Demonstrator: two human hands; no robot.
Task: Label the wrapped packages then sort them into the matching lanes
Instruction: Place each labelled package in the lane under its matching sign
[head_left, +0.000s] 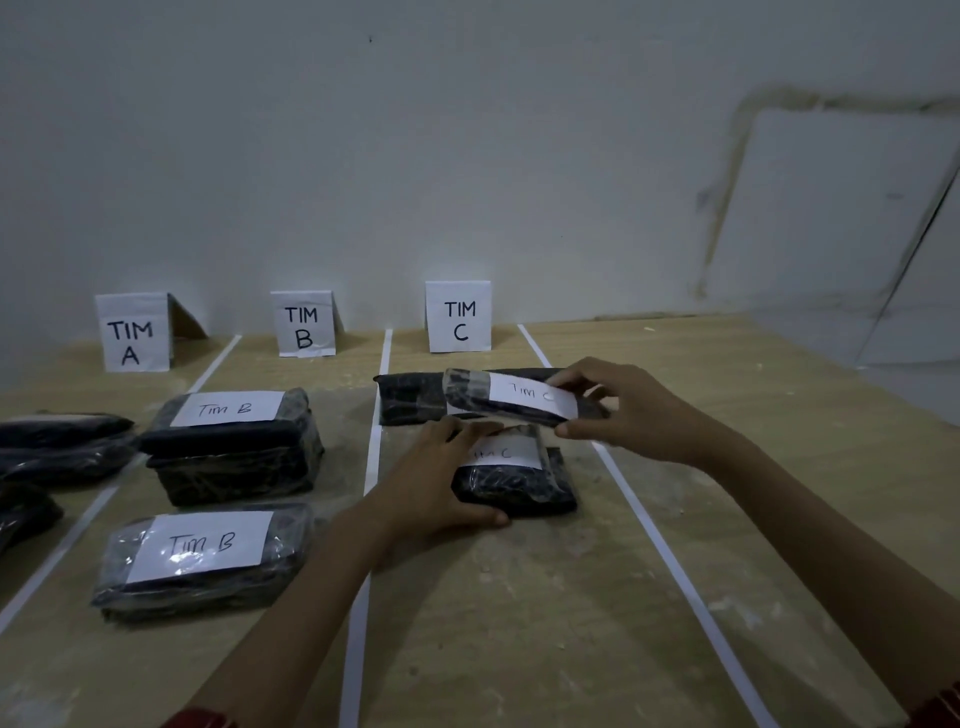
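We hold the Tim C package (511, 397) at frame centre, right hand (618, 410) fingers pinching it, left hand (441, 478) fingers clasping the lower package (514, 483); a loose pinch risks dropping it askew.

Tim C package (511, 397) | black, film-wrapped | tilted above second Tim C package (514, 486)

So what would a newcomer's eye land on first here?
The right hand pinches a raised package labelled Tim C over the C lane, while the left hand holds the lower package, also Tim C, lying in it. At the wall stand signs TIM A, TIM B and TIM C; two Tim B packages lie in the middle lane.
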